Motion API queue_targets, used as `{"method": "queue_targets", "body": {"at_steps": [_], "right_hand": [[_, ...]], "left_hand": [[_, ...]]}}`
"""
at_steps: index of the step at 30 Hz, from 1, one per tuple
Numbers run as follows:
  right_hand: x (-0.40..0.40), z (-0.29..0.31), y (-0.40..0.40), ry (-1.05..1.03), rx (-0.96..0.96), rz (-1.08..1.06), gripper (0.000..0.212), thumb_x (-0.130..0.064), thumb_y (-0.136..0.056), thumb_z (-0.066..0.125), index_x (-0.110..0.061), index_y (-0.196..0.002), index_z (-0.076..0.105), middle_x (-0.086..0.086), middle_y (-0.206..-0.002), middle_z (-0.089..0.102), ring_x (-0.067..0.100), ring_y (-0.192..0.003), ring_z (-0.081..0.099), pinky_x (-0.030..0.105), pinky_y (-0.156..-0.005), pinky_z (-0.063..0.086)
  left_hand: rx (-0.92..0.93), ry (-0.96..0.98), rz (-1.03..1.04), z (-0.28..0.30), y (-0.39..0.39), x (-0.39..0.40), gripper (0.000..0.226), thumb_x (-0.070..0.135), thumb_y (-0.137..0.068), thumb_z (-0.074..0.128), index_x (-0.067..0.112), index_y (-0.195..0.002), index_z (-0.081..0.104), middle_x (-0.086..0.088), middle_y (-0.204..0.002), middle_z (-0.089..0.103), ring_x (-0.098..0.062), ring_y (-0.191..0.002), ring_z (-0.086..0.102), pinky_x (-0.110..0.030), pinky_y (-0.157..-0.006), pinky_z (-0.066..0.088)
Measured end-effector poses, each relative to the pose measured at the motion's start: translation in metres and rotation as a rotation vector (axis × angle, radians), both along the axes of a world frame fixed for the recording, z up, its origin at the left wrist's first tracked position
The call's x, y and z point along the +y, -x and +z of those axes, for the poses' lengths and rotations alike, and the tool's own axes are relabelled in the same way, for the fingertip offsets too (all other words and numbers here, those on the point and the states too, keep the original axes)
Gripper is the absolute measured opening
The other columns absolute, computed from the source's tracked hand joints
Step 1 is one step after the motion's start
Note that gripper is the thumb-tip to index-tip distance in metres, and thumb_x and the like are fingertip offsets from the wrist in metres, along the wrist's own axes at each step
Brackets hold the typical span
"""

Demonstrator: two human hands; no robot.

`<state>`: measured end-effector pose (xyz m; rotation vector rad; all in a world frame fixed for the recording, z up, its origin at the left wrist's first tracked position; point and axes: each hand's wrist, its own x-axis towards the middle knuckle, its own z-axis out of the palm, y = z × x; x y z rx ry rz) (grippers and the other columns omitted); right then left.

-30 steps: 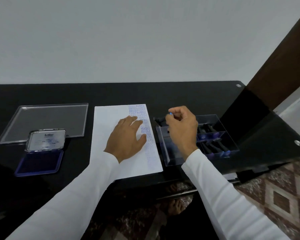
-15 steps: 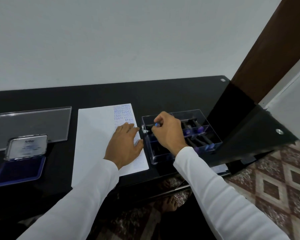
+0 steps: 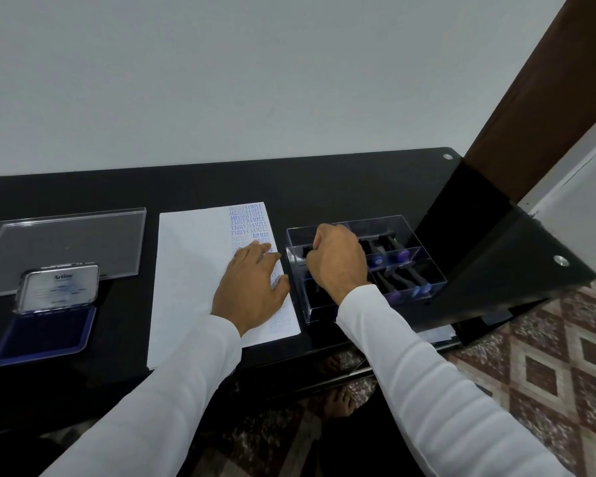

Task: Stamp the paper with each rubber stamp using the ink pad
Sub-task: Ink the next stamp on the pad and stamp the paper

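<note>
White-sleeved left hand (image 3: 252, 287) flat on paper (image 3: 193, 270); right hand (image 3: 338, 263) fingers curled, contents hidden.

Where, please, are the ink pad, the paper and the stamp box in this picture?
ink pad (image 3: 45, 333): head view, on the dark blue inked surface.
paper (image 3: 193, 270): head view, on the blank white area left of the stamped column.
stamp box (image 3: 430, 271): head view, on its clear right wall.

We cannot see what the right hand (image 3: 338, 261) holds inside the clear stamp box (image 3: 427, 270) (its fingers curl out of view); lower stamped words on the paper (image 3: 193, 270) blur.
</note>
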<state>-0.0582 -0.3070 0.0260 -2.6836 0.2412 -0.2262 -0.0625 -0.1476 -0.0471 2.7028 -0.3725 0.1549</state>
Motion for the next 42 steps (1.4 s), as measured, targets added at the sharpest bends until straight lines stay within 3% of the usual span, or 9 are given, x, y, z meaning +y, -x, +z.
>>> {"method": "queue_targets", "body": {"at_steps": [3,7,11,14,17,23,27,30,42], "right_hand": [[0.001,-0.001,-0.001,-0.009,0.044,-0.046,0.008,-0.01,-0.086,0.06,-0.012,-0.08,0.065,0.007,-0.089,0.065,0.028,-0.08,0.064,0.031,-0.07,0.052],[-0.001,-0.002,-0.004,-0.053,0.087,-0.057,0.025,-0.006,-0.084,0.057,-0.014,-0.062,0.051,0.012,-0.081,0.065,0.033,-0.076,0.065,0.032,-0.064,0.053],[-0.01,-0.004,-0.001,-0.001,-0.003,0.023,0.026,-0.008,-0.087,0.057,-0.014,-0.062,0.061,0.002,-0.071,0.065,0.013,-0.059,0.058,0.023,-0.057,0.052],[-0.022,0.003,0.012,0.015,-0.118,0.088,0.018,-0.009,-0.09,0.06,-0.012,-0.081,0.075,0.002,-0.089,0.067,0.016,-0.081,0.06,0.024,-0.072,0.051],[-0.033,0.012,0.025,0.008,-0.131,0.084,0.018,-0.009,-0.092,0.061,-0.012,-0.103,0.075,0.006,-0.108,0.064,0.021,-0.102,0.058,0.028,-0.086,0.05],[-0.037,0.022,0.046,0.146,0.158,0.062,0.01,-0.011,-0.084,0.059,-0.013,-0.079,0.066,0.012,-0.09,0.064,0.033,-0.085,0.065,0.031,-0.07,0.053],[-0.029,0.026,0.059,0.278,0.214,0.111,0.02,-0.018,-0.093,0.057,-0.009,-0.108,0.065,0.017,-0.107,0.065,0.037,-0.097,0.064,0.04,-0.079,0.052],[-0.023,0.026,0.062,0.326,0.26,0.117,0.026,-0.018,-0.094,0.054,-0.007,-0.118,0.061,0.019,-0.117,0.062,0.037,-0.108,0.059,0.042,-0.089,0.048],[-0.015,0.021,0.06,0.366,0.29,0.117,0.024,-0.027,-0.094,0.051,-0.012,-0.111,0.06,0.014,-0.115,0.064,0.035,-0.109,0.056,0.043,-0.09,0.042]], "left_hand": [[0.003,0.003,0.007,-0.001,0.0,0.0,0.058,0.052,-0.099,0.049,0.02,-0.147,0.051,-0.001,-0.159,0.04,-0.025,-0.15,0.031,-0.041,-0.123,0.018],[0.0,0.003,0.003,-0.003,-0.001,0.001,0.056,0.051,-0.1,0.049,0.02,-0.146,0.052,-0.001,-0.159,0.041,-0.025,-0.15,0.03,-0.041,-0.124,0.016],[0.002,0.005,0.001,-0.003,-0.001,0.001,0.056,0.051,-0.1,0.048,0.02,-0.146,0.052,-0.002,-0.158,0.041,-0.025,-0.15,0.03,-0.043,-0.123,0.02],[0.005,0.001,0.005,-0.003,0.0,0.002,0.056,0.052,-0.1,0.047,0.021,-0.147,0.051,0.0,-0.159,0.04,-0.024,-0.151,0.029,-0.041,-0.123,0.019],[0.003,0.002,0.004,-0.003,0.0,0.001,0.056,0.051,-0.101,0.048,0.02,-0.147,0.051,0.0,-0.159,0.04,-0.024,-0.15,0.028,-0.04,-0.123,0.019],[0.004,-0.001,0.01,-0.002,0.001,0.0,0.055,0.049,-0.1,0.049,0.018,-0.146,0.052,-0.001,-0.159,0.041,-0.025,-0.15,0.03,-0.043,-0.123,0.022],[-0.002,-0.009,0.011,-0.001,0.002,-0.001,0.055,0.048,-0.1,0.05,0.018,-0.146,0.052,-0.002,-0.159,0.041,-0.025,-0.15,0.03,-0.042,-0.122,0.021],[-0.002,-0.008,0.012,-0.001,0.002,-0.001,0.055,0.048,-0.1,0.051,0.018,-0.146,0.053,-0.002,-0.158,0.042,-0.025,-0.149,0.031,-0.042,-0.122,0.021],[0.009,-0.007,0.011,-0.002,0.0,0.0,0.056,0.051,-0.099,0.05,0.018,-0.145,0.053,-0.003,-0.158,0.043,-0.027,-0.148,0.033,-0.046,-0.122,0.025]]}}
